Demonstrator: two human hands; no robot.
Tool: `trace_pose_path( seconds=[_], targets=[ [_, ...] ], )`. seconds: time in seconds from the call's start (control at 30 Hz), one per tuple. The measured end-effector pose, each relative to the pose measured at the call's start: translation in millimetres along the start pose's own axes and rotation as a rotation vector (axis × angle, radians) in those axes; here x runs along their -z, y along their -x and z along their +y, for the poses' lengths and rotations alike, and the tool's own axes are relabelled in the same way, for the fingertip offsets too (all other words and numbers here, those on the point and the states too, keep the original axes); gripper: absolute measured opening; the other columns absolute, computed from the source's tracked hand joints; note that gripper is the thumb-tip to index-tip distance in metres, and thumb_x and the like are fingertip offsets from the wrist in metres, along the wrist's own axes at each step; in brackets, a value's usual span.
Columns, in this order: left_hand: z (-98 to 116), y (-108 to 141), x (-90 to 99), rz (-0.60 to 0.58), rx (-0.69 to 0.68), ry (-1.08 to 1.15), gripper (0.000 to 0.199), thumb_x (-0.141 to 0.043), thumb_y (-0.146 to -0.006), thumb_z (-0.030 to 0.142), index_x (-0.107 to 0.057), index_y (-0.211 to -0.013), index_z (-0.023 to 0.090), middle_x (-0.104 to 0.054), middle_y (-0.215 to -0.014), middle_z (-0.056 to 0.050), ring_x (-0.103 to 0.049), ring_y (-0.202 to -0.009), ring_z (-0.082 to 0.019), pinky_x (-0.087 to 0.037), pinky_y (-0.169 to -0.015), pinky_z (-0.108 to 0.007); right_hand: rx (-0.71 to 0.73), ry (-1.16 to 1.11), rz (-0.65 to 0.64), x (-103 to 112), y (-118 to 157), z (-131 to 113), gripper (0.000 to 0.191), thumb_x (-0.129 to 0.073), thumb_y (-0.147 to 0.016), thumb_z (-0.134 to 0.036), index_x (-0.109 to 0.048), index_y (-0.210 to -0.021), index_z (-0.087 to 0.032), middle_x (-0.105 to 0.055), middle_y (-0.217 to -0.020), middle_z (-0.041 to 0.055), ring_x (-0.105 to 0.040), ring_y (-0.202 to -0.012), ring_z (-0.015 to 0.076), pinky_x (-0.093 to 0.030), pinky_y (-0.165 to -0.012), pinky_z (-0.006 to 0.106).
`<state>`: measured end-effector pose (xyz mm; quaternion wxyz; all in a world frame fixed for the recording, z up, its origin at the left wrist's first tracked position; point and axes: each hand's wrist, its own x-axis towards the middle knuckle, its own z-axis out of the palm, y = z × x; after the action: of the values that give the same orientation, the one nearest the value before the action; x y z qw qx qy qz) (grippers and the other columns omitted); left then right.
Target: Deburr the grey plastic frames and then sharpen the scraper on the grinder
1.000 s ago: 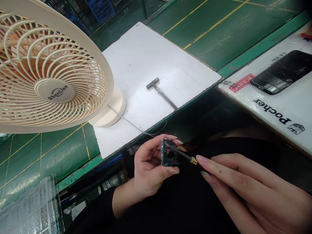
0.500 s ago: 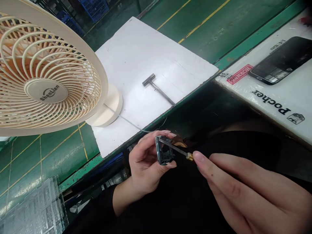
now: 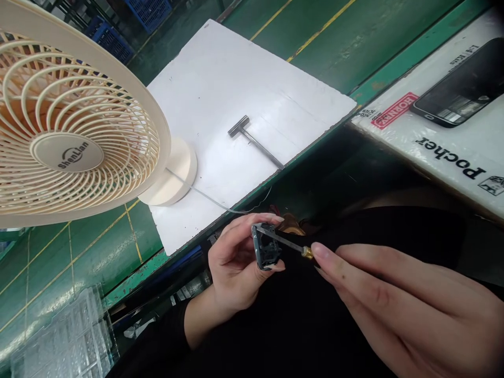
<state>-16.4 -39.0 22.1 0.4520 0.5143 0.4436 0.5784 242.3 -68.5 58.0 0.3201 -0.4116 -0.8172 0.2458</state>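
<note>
My left hand [image 3: 236, 268] is closed around a small dark, hollow frame-like part [image 3: 259, 249], with the thumb below and fingers above. My right hand [image 3: 378, 294] pinches a slim grey metal-bladed tool [image 3: 289, 243] by its brass collar [image 3: 307, 252]. The rest of its handle is hidden behind my fingers. The blade's tip lies at the upper rim of the dark part, close to my left fingertips. From this angle I cannot tell how firmly it presses there. Both hands are held above my dark-clothed lap.
A cream desk fan [image 3: 66, 151] stands at the left edge of a white board [image 3: 220, 68], its thin cable crossing the board. A T-shaped metal tool [image 3: 260, 147] lies there too. Clear plastic trays [image 3: 66, 336] are at lower left; a printed white package [image 3: 449, 147] is at right.
The view has shifted slightly, so the fan and package sit a little differently. Both hands keep their grips, and the blade stays at the upper rim of the dark part.
</note>
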Motion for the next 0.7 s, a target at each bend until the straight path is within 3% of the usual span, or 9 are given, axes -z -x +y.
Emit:
trace_pose_path(
  seconds=[0.13,0.3,0.37,0.5,0.7],
  targets=[
    [-0.4,-1.7,0.8,-0.029,-0.009,0.002,0.060,-0.102,-0.093,0.033,-0.080,-0.148,0.029,-0.083,-0.135,-0.010,-0.083,-0.126,-0.031,-0.070,-0.111,-0.049,0.082,-0.030,0.000,-1.1,-8.1,2.4,0.079,-0.067,-0.108,0.000,-0.045,-0.183,-0.014,-0.077,-0.162,0.0083,-0.079,-0.141,0.0294,-0.073,-0.114,0.037],
    [-1.3,-2.9,2.8,-0.050,-0.051,0.004,0.063,-0.104,-0.091,0.030,-0.079,-0.149,0.024,-0.084,-0.136,-0.011,-0.083,-0.127,-0.030,-0.070,-0.112,-0.047,-0.131,-0.219,0.105,-3.8,-20.3,2.1,0.056,-0.071,-0.108,-0.001,-0.076,-0.158,-0.024,-0.087,-0.139,0.0007,-0.087,-0.117,0.0181,-0.072,-0.109,0.026],
    [-1.3,-2.9,3.7,-0.051,-0.055,-0.007,0.063,-0.104,-0.092,0.030,-0.079,-0.149,0.024,-0.084,-0.136,-0.011,-0.083,-0.128,-0.031,-0.070,-0.114,-0.048,-0.155,-0.206,0.106,-6.4,-15.6,1.2,0.055,-0.071,-0.108,-0.002,-0.077,-0.157,-0.027,-0.087,-0.137,0.0009,-0.087,-0.118,0.0200,-0.074,-0.107,0.028],
    [-1.2,-4.2,5.5,-0.079,-0.078,-0.030,0.063,-0.103,-0.092,0.030,-0.079,-0.150,0.021,-0.085,-0.135,-0.012,-0.082,-0.128,-0.031,-0.069,-0.114,-0.048,-0.116,-0.118,0.081,-9.2,-2.4,-1.5,0.064,-0.061,-0.112,-0.004,-0.064,-0.172,-0.027,-0.085,-0.148,0.0034,-0.083,-0.134,0.0288,-0.076,-0.109,0.041],
    [-0.6,-5.3,7.9,-0.102,-0.111,-0.044,0.063,-0.103,-0.092,0.029,-0.079,-0.149,0.017,-0.085,-0.134,-0.013,-0.082,-0.127,-0.031,-0.068,-0.117,-0.049,-0.136,-0.246,0.109,-3.6,-18.1,-0.9,0.053,-0.072,-0.108,-0.003,-0.077,-0.156,-0.025,-0.088,-0.138,0.0006,-0.088,-0.116,0.0200,-0.075,-0.106,0.027]
  ],
)
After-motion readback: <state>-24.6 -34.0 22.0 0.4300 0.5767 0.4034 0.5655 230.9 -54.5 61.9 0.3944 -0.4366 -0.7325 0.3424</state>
